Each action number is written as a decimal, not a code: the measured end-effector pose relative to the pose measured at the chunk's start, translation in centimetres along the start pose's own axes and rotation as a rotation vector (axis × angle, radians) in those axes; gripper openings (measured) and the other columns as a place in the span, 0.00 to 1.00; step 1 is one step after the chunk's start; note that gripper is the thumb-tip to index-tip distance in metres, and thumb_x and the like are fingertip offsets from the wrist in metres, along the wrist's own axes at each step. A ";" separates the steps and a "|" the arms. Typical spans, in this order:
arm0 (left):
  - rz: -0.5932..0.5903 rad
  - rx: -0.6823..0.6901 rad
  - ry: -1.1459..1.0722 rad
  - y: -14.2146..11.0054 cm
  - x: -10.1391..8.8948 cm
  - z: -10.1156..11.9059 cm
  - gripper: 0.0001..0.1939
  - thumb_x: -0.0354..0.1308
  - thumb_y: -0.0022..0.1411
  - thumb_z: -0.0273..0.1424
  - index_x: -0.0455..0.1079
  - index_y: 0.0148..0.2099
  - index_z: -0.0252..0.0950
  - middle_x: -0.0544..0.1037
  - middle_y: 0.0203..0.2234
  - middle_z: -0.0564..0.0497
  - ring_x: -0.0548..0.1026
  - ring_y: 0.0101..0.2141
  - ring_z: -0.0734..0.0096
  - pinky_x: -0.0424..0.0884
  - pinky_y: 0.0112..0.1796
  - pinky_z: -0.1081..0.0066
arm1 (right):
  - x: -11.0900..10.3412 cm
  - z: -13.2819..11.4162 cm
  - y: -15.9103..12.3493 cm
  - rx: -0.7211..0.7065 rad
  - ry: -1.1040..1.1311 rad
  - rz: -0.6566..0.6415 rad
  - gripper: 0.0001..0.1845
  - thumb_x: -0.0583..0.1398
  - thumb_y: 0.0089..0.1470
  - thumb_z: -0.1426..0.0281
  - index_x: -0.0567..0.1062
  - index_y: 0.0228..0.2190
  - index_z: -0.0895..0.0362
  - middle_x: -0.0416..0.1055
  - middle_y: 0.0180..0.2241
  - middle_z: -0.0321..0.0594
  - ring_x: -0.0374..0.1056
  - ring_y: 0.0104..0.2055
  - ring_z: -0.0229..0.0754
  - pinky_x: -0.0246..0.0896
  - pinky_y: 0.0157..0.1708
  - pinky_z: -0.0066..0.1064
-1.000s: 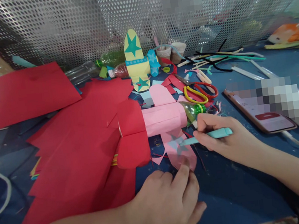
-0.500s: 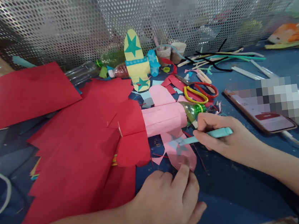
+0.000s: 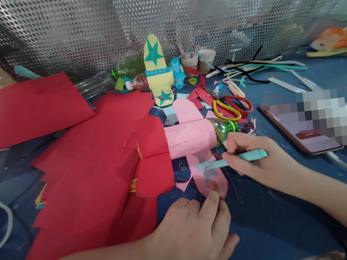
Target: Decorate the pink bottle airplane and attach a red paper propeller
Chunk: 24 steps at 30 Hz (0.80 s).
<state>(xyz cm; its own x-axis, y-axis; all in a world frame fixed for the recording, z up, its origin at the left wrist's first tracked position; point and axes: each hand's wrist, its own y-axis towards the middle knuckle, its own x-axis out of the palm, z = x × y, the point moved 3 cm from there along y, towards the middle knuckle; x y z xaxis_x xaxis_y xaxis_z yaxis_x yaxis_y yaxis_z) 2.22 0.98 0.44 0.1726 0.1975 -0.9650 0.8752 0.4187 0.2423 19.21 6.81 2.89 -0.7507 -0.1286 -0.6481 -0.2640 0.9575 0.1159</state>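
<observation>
My right hand (image 3: pixel 258 160) is closed round a light-blue marker pen (image 3: pixel 251 155), whose tip meets a star shape on a pink paper wing (image 3: pixel 204 180). The star looks grey-blue and partly coloured. My left hand (image 3: pixel 194 232) lies low in front, its index fingertip pressing the wing's rounded end and its other fingers loosely bent. The wing belongs to a bottle wrapped in pink paper (image 3: pixel 190 137), which lies on its side with its green cap (image 3: pixel 231 126) to the right. A red paper piece with rounded ends (image 3: pixel 155 171) covers the bottle's left end.
Red paper sheets (image 3: pixel 87 169) spread across the left. Behind the bottle stands a yellow paper plane (image 3: pixel 155 65) with green stars. Scissors (image 3: pixel 230 109) lie among scraps; a phone (image 3: pixel 298 128) rests at right. A perforated metal panel (image 3: pixel 86 27) rises behind the blue table (image 3: pixel 281 226).
The pen and my right hand have shifted very slightly left, the tip staying on the star. My left hand keeps its place on the wing.
</observation>
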 end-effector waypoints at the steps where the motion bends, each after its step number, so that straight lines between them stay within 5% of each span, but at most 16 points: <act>1: 0.005 0.001 -0.007 0.0 0.0 0.0 0.20 0.48 0.66 0.40 0.68 0.49 0.29 0.77 0.41 0.41 0.74 0.23 0.66 0.66 0.20 0.66 | 0.0 0.0 0.0 -0.002 0.002 -0.001 0.12 0.54 0.53 0.75 0.58 0.21 0.53 0.59 0.16 0.26 0.55 0.18 0.32 0.51 0.20 0.25; 24: 0.025 -0.003 -0.031 0.1 0.0 -0.1 0.18 0.46 0.67 0.39 0.69 0.46 0.30 0.77 0.40 0.43 0.75 0.23 0.65 0.67 0.18 0.64 | 0.2 0.1 0.0 -0.001 0.025 0.011 0.12 0.55 0.53 0.74 0.59 0.22 0.53 0.59 0.17 0.26 0.55 0.18 0.32 0.51 0.20 0.25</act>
<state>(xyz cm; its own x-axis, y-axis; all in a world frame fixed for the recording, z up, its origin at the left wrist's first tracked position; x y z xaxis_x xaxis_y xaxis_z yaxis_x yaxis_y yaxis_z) 2.26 1.14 0.50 0.2081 0.1806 -0.9613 0.8691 0.4168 0.2664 19.12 6.80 2.65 -0.7683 -0.1245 -0.6279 -0.2565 0.9586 0.1237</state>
